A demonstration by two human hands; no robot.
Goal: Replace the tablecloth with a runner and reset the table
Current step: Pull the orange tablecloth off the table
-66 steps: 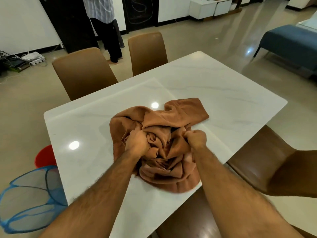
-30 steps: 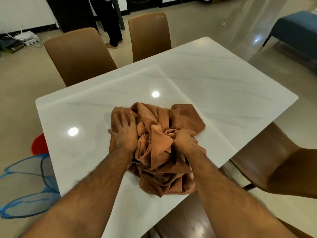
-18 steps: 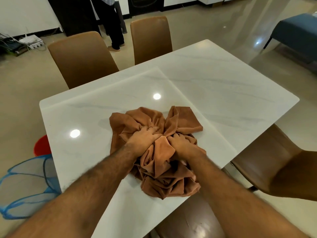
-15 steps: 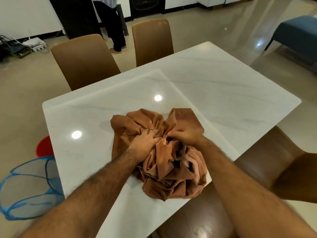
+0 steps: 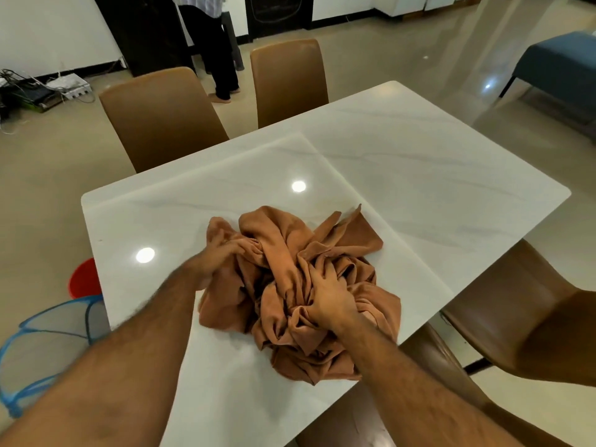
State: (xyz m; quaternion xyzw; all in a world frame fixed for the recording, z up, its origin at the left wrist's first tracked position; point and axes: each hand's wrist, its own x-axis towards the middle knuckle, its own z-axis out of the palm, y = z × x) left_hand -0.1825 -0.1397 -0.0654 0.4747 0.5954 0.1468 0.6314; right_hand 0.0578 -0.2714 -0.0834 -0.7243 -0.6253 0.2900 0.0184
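Note:
A brown tablecloth (image 5: 277, 240) lies crumpled in a heap near the front edge of the white marble table (image 5: 419, 175). My left hand (image 5: 222, 256) grips a fold on the heap's left side, fingers dug into the fabric. My right hand (image 5: 329, 295) sits on the heap's middle right, fingers curled into the folds and gripping them. One flat corner of the cloth sticks out toward the right. No runner is in view.
Two brown chairs (image 5: 161, 117) stand at the far side and another brown chair (image 5: 529, 321) at the right. A blue mesh basket (image 5: 42, 346) and a red bucket (image 5: 84, 279) sit on the floor at left. A person (image 5: 209, 43) stands at the back.
The cloth has been gathered into a tighter heap. My left hand has shifted to the left side of the heap and my right hand has come back toward the near right.

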